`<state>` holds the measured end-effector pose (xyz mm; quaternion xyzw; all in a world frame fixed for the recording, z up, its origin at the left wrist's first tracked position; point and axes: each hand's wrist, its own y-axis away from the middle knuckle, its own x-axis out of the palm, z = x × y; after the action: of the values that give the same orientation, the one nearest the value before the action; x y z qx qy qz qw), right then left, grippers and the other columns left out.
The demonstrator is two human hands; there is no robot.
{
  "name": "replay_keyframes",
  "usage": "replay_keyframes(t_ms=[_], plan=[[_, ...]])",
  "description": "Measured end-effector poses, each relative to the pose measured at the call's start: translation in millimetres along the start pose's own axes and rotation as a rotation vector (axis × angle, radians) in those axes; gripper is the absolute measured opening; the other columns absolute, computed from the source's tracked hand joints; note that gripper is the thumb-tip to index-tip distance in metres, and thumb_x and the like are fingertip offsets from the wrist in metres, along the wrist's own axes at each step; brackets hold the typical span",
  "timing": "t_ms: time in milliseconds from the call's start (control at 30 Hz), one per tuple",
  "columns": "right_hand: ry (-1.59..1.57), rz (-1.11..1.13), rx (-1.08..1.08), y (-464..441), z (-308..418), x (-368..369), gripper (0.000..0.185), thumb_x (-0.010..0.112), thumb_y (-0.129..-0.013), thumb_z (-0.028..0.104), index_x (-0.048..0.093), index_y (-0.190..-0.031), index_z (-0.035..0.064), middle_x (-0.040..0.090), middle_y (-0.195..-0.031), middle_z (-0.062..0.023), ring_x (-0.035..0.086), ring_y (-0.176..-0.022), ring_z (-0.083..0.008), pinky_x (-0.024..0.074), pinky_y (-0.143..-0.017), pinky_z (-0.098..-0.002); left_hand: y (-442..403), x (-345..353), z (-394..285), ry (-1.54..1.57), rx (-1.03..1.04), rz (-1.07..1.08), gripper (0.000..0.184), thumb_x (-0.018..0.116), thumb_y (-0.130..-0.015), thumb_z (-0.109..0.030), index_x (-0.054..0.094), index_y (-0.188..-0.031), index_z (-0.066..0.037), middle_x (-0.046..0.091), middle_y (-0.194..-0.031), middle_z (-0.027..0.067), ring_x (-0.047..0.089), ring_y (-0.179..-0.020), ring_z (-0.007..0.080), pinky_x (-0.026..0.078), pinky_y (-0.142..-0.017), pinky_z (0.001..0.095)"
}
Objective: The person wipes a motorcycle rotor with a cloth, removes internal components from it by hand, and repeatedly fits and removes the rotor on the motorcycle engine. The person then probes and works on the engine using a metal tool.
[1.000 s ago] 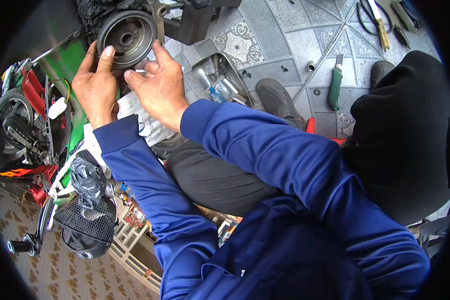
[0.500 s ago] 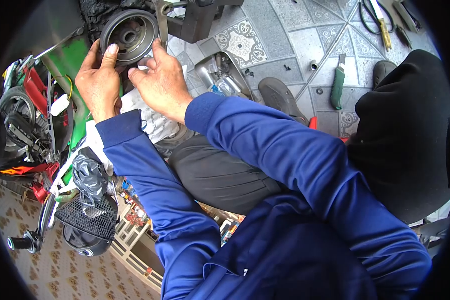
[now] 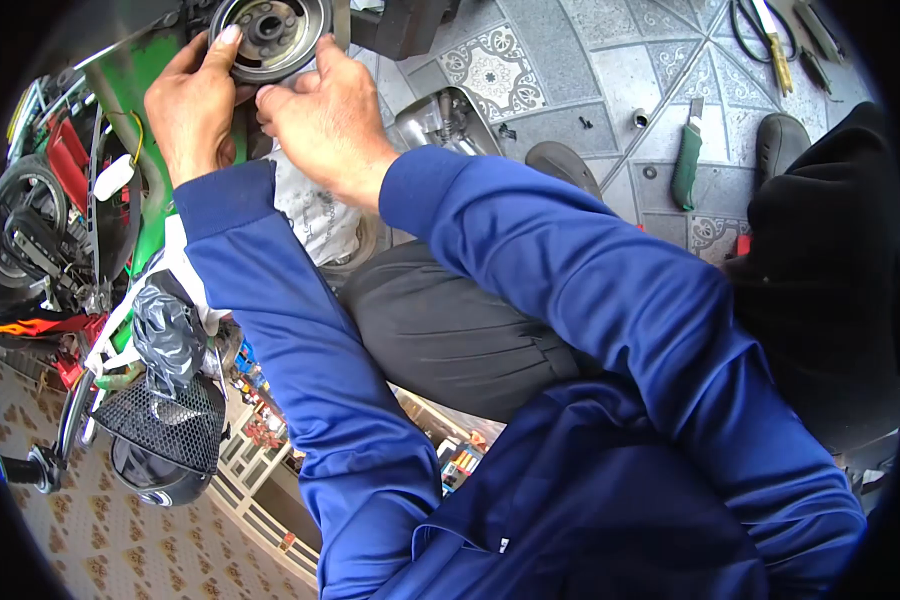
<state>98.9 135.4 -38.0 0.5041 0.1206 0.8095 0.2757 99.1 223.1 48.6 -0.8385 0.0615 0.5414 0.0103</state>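
Far left of the left hand (image 3: 188, 105), a round black wheel (image 3: 52, 190) beside a hard red panel (image 3: 68, 157). Closer on that side, a smooth white tag (image 3: 116, 177) on yellow wire, next to a green panel (image 3: 152, 215). Below the left hand, well apart, a crumpled, shiny black plastic bag (image 3: 167, 335) and a fine black mesh basket (image 3: 175, 420).

Clasps the metal drum (image 3: 268, 29) by its lower left rim with the left hand, thumb bent over the front edge, fingers curled around the outside. Just beyond both hands, drum round and grey, with a stepped rim and raised hub. Nearer the body, between the wrists, a creased white sheet (image 3: 315, 220).

Touches the drum's lower right rim with the forefinger of the right hand (image 3: 332, 125), half-curled; cannot tell whether gripping behind.

Right of the right hand, a shallow metal tray (image 3: 480, 118) of jumbled metal parts, on grey tiles (image 3: 555, 95) with flowery patterns. Farther right, a short hollow metal cylinder (image 3: 640, 119), then a knife (image 3: 687, 170) with a contoured green handle. Farthest from that hand, a slim wooden-handled tool (image 3: 781, 68).
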Motion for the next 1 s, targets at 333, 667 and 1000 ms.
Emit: replay_keyframes(t_ms=[333,667,1000], plan=[[-0.081,0.031,-0.002,1.4,-4.4,1.5,0.056,0.066,-0.084,-0.002,0.038,-0.129,-0.0191,0.072,-0.093,-0.0185,0.071,-0.078,-0.0227,0.0599,-0.071,-0.0313,-11.4,-1.6,11.7,0.038,0.023,0.050,0.043,0.077,-0.090,-0.016,0.066,-0.125,0.006,0.074,-0.096,0.0127,0.068,-0.071,0.0153,0.056,-0.061,0.0284],[-0.169,0.097,0.108,9.1,-0.3,-4.5,0.070,0.068,-0.084,0.001,0.031,-0.141,-0.0176,0.066,-0.120,-0.0252,0.071,-0.094,-0.0260,0.0600,-0.081,-0.0329,-10.9,-9.4,23.6,0.049,0.060,0.078,0.044,0.079,-0.088,-0.011,0.066,-0.128,0.002,0.073,-0.100,0.0119,0.069,-0.079,0.0155,0.058,-0.064,0.0282],[-0.287,0.136,0.181,13.7,8.6,-5.9,0.079,0.068,-0.084,0.001,0.025,-0.148,-0.0170,0.065,-0.123,-0.0251,0.069,-0.101,-0.0247,0.0596,-0.084,-0.0326,-12.0,-10.2,26.6,0.014,0.048,0.116,0.045,0.075,-0.091,-0.008,0.063,-0.132,0.003,0.073,-0.105,0.0131,0.069,-0.084,0.0151,0.059,-0.066,0.0265]])
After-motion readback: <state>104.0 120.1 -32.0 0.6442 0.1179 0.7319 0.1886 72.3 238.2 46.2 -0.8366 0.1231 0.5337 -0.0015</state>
